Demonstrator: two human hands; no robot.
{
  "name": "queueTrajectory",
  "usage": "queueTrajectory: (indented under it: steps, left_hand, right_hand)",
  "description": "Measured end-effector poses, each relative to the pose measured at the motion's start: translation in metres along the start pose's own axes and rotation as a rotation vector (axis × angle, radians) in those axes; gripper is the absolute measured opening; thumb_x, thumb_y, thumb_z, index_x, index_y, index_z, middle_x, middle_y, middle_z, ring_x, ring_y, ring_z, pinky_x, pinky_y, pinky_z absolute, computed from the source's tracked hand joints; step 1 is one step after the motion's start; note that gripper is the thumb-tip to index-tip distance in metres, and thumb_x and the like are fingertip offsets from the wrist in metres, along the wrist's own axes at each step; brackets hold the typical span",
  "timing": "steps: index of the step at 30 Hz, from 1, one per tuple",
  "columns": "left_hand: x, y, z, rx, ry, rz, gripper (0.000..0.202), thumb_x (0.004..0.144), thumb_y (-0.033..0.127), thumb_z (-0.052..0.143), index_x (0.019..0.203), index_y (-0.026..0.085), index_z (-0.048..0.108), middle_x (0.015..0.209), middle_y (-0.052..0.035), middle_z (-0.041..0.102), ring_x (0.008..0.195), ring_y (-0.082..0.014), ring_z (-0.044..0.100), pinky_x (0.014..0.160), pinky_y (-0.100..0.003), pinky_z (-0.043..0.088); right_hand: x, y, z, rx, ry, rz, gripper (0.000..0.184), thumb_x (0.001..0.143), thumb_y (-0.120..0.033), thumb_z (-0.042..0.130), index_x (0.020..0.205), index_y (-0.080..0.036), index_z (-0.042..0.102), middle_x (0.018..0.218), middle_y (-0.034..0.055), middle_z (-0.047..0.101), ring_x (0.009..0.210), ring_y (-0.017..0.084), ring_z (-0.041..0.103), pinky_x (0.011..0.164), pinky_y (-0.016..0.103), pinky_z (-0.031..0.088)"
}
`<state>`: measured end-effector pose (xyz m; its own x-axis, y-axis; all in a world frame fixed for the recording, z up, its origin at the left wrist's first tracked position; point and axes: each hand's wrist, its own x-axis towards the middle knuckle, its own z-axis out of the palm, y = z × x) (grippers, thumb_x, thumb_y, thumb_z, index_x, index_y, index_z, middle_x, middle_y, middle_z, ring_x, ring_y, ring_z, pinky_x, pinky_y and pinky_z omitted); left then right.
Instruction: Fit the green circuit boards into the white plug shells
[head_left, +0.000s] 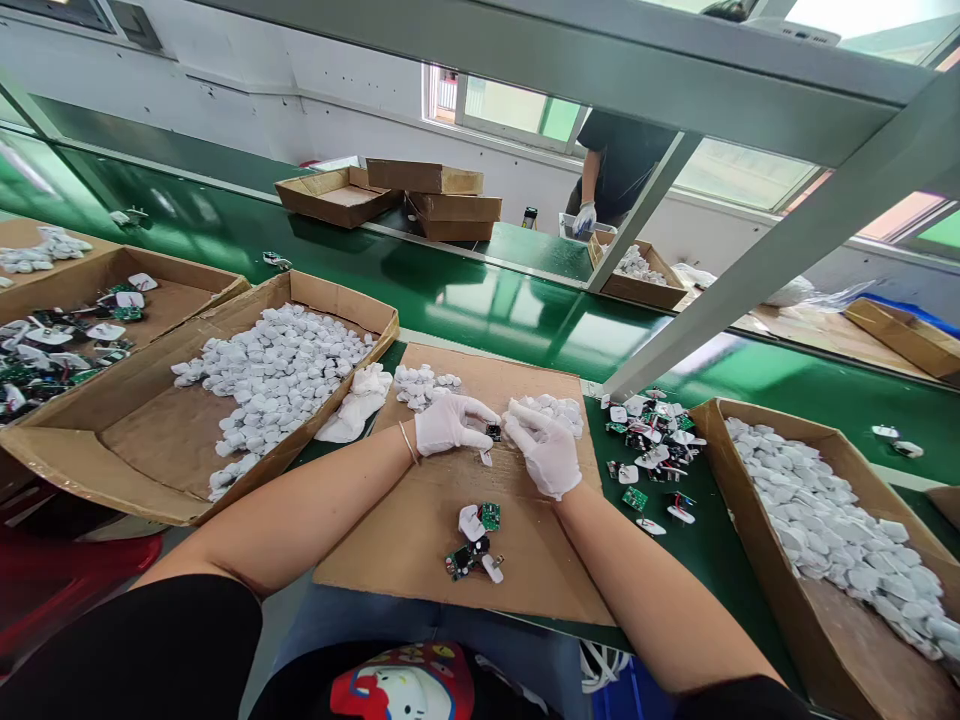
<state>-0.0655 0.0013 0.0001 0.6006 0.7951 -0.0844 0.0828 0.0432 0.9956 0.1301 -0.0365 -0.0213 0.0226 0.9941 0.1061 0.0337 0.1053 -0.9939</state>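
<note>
My left hand [454, 424], in a white glove, pinches a small circuit-board assembly [493, 432] over the cardboard sheet [397, 540]. A black part and a white piece of it show past the fingertips. Just to its right, my gloved right hand [546, 450] has its fingers drawn together; what they hold, if anything, is hidden. White plastic pieces lie in one pile [421, 386] behind my left hand and another pile [559, 412] behind my right. Nearer my body, a few circuit-board assemblies [476, 545] with white pieces rest on the sheet.
Cardboard trays of white pieces stand at left [150, 440] and right [757, 570]. Circuit-board assemblies [652, 435] are heaped right of the sheet. A crumpled white glove [356, 405] lies left. A metal post [750, 270] slants beyond. A person [622, 165] stands across the green bench.
</note>
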Motion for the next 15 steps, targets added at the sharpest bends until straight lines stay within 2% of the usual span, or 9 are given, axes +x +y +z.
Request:
queueTrajectory:
  steps: [3,6,8,12,15]
  left_hand:
    - [-0.0008,0.0031,-0.0013,0.007,0.027,0.038,0.038,0.061,0.022,0.079,0.096,0.008,0.072,0.074,-0.0038,0.069,0.070,-0.0131,0.061,0.068,-0.025,0.048]
    - [-0.0015,0.0046,-0.0029,0.019,0.052,0.071,0.038,0.062,0.024,0.079,0.097,0.008,0.072,0.078,-0.0048,0.070,0.072,-0.0137,0.062,0.069,-0.025,0.049]
    - [-0.0014,0.0042,-0.0032,0.022,0.045,0.066,0.039,0.062,0.024,0.079,0.097,0.008,0.072,0.077,-0.0052,0.070,0.071,-0.0136,0.061,0.068,-0.025,0.049]
    - [-0.0011,0.0017,-0.0020,-0.012,0.032,0.026,0.041,0.059,0.022,0.080,0.097,0.008,0.072,0.074,-0.0045,0.070,0.069,-0.0128,0.061,0.067,-0.025,0.048]
    - [-0.0015,0.0019,-0.0014,-0.029,0.026,0.013,0.042,0.058,0.021,0.081,0.097,0.008,0.072,0.076,-0.0053,0.071,0.070,-0.0131,0.061,0.067,-0.025,0.048]
  right_hand:
    - [0.0032,-0.0001,0.0005,0.139,-0.044,0.054,0.035,0.077,-0.047,0.069,0.104,-0.025,0.070,0.094,0.0071,0.072,0.072,0.022,0.066,0.067,0.041,0.058]
    - [0.0055,-0.0021,0.0025,0.273,-0.024,0.064,0.031,0.071,-0.039,0.076,0.096,-0.024,0.068,0.097,0.0057,0.071,0.069,0.019,0.066,0.060,0.035,0.055]
    - [0.0054,-0.0030,0.0028,0.337,-0.038,0.082,0.031,0.066,-0.035,0.081,0.090,-0.022,0.067,0.089,0.0041,0.071,0.064,0.017,0.065,0.055,0.030,0.052]
    - [0.0039,-0.0018,-0.0007,0.229,-0.102,0.102,0.029,0.075,-0.044,0.073,0.087,-0.019,0.068,0.066,0.0027,0.068,0.046,0.013,0.056,0.042,0.026,0.043]
    - [0.0046,0.0003,-0.0031,0.221,-0.099,0.089,0.032,0.081,-0.050,0.066,0.084,-0.019,0.070,0.064,0.0034,0.068,0.044,0.013,0.053,0.039,0.027,0.038]
